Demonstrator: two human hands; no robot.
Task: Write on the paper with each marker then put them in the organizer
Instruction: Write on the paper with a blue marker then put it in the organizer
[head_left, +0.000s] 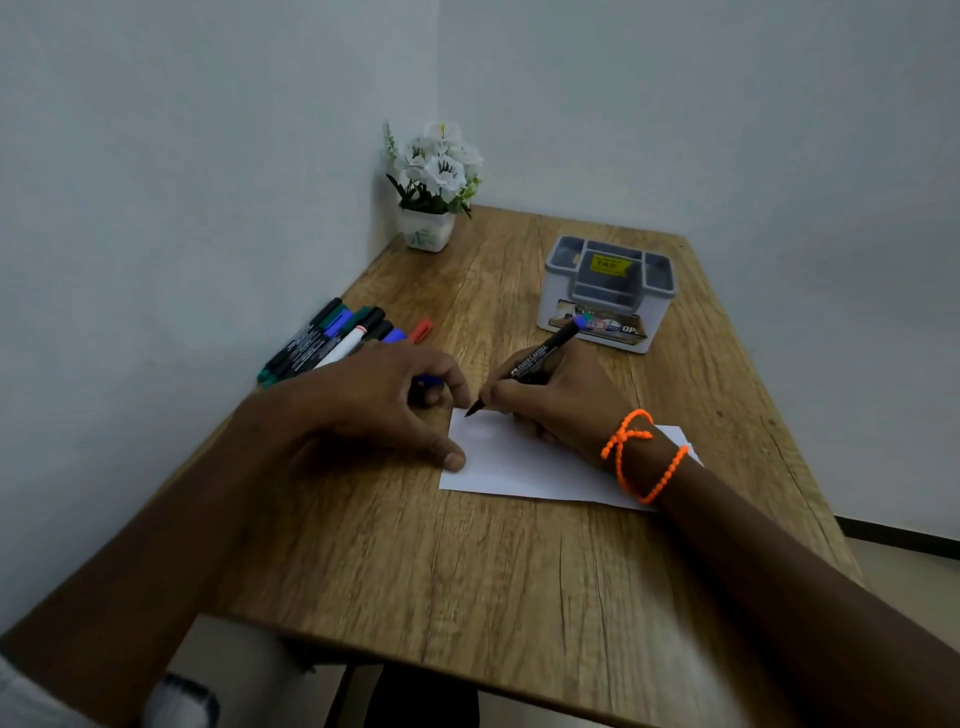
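The right hand (561, 400) gripped a black marker (524, 371), its tip on the white paper's (524, 462) far left corner. The left hand (384, 400), fingers curled round a blue cap (429, 382), thumb pressing the paper's edge. Spare markers (327, 340) lay left; the organizer (608, 293) stood beyond.

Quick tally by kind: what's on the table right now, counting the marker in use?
Marker in the right hand: 1
Markers in the pile: at least 5 (they overlap, so the exact count is unclear)
Paper: 1
Organizer: 1
Flower pot: 1
Total: at least 9
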